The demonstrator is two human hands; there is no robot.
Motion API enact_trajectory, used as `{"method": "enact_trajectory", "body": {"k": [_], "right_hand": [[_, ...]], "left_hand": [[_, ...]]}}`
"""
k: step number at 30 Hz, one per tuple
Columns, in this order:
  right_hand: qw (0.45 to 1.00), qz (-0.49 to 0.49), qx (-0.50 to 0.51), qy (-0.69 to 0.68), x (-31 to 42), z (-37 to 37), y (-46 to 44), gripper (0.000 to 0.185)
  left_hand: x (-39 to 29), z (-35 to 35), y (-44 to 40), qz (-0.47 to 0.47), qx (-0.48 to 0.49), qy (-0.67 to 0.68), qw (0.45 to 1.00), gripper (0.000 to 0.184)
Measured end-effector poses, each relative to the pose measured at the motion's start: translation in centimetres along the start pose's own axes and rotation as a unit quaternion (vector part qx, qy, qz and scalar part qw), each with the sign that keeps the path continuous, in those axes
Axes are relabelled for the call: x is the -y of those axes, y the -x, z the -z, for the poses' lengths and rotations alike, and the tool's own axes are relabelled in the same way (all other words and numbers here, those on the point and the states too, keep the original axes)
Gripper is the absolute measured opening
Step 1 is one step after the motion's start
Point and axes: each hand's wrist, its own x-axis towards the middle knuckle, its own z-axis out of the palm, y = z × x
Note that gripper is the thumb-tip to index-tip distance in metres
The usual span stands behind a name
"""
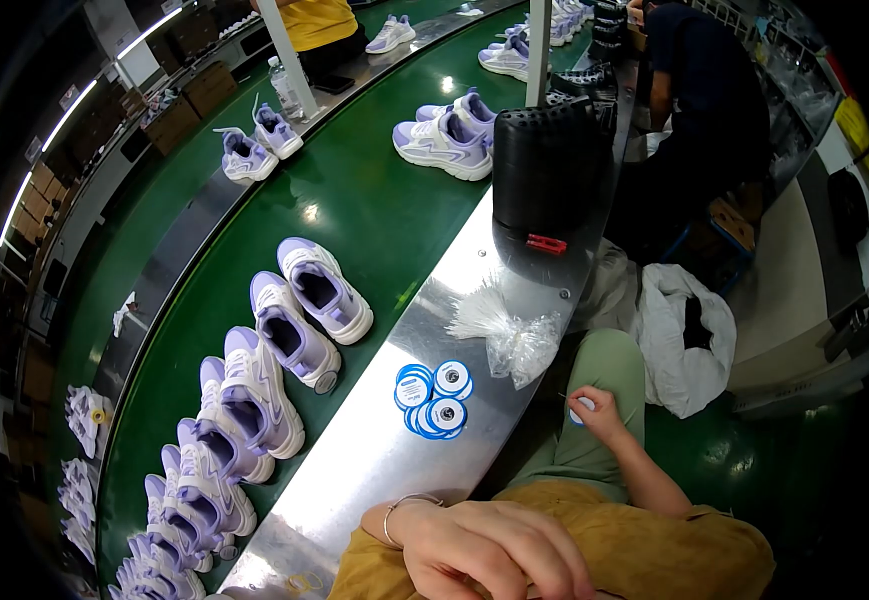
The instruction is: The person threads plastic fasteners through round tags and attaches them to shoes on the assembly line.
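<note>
My right hand (597, 414) is above my green-trousered leg, with its fingers pinched on a round blue-and-white tag (580, 410). A thin strand pokes out by the fingertips. Close to my body at the bottom edge, my left hand (494, 548) has its fingers curled down; the tips and anything between them are hidden. Several similar round tags (432, 400) lie in overlapping piles on the metal ledge (354, 480). Beyond them is a bundle of clear plastic fasteners (509, 330), spread out at one end.
Several lilac-and-white sneakers (254, 390) line the green conveyor (374, 220); another pair (446, 137) stands farther along. A black box-like container (544, 165) with a red clip (546, 244) rests on the ledge. A white sack (686, 335) is right of my leg. Another person (704, 110) bends nearby.
</note>
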Motion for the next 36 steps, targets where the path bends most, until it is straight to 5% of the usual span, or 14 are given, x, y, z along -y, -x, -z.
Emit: {"method": "enact_trajectory", "body": {"k": [36], "right_hand": [[1.000,0.014,0.002,0.021,-0.3,-0.1,-1.8,0.009]], "left_hand": [[1.4,1.1,0.4,-0.021,-0.036,0.006,0.999,0.021]]}}
